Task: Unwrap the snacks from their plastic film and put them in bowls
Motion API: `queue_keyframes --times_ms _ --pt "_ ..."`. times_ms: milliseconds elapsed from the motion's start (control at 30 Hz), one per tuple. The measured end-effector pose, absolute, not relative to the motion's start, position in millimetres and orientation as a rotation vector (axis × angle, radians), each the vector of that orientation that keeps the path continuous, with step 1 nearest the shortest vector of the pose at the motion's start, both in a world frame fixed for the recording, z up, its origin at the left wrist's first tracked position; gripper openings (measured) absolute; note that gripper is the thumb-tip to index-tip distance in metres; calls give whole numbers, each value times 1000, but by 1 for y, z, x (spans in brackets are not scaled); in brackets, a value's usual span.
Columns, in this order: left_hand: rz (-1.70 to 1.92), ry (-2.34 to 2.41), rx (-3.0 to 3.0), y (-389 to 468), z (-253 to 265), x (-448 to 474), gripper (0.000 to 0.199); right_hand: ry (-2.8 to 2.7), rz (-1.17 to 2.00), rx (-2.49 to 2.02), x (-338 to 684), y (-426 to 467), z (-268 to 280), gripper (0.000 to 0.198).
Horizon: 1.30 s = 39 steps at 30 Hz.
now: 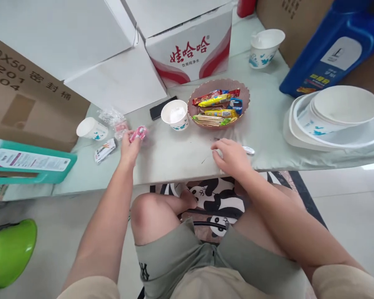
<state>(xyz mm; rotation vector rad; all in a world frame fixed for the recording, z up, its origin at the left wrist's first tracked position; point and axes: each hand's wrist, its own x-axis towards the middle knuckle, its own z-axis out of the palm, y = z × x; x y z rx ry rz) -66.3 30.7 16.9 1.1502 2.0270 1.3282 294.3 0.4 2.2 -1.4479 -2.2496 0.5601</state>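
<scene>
Pinched in my left hand (131,145) is a small pink item in a clear wrapper (140,133), slightly blurred. Beside that hand lie a crumpled clear plastic wrapper (120,124), a small white packet (105,150) and a tilted paper cup (92,128). My right hand (232,157) rests near the table's front edge with thumb and index finger apart. A slim tool with a white handle (248,150) passes behind it, and a dark tip shows past the fingers. Whether the fingers touch this tool is hidden.
A pink bowl (246,97) holds several wrapped snacks. Nearby are a paper cup with white contents (175,116) and a black phone-like slab (162,108). Cups and bowls (333,116), a blue jug (324,54), a green jug (31,162) and boxes (190,50) surround the space.
</scene>
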Motion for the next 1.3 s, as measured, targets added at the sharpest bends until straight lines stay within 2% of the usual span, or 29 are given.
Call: queue_keyframes --times_ms 133,200,300,367,533,700,833,933,1100,1200,1300 --pt "1607 1528 740 40 31 -37 25 -2196 390 -1862 324 4 3 32" --pt "1676 1241 545 43 27 -25 28 -2225 372 -1997 328 6 1 31" --pt "1691 1100 369 41 9 -22 35 -2268 416 -2062 322 8 -1 25" --pt "1648 1077 297 37 -2 -26 39 -2254 525 -1965 311 8 -2 23" --pt "1573 992 357 23 -10 -26 37 -1999 1107 -1373 266 7 -2 2" --pt "1287 1082 409 7 -19 -20 35 -1749 1402 -924 207 13 -8 29" --pt "1200 1113 543 -2 -22 -28 42 -1597 1302 -1064 174 13 -16 36" --pt "1223 1120 653 -5 -19 -38 39 -1534 1293 -1184 168 12 -22 41" --pt "1146 1071 771 -13 -17 -43 38 -1711 1297 -1036 177 6 -27 69" --pt "1097 1063 844 -9 -18 -38 43 -1808 1376 -896 186 1 -25 63" --pt "1489 1198 913 -3 -3 -24 29 -1685 1344 -1003 202 4 -23 53"
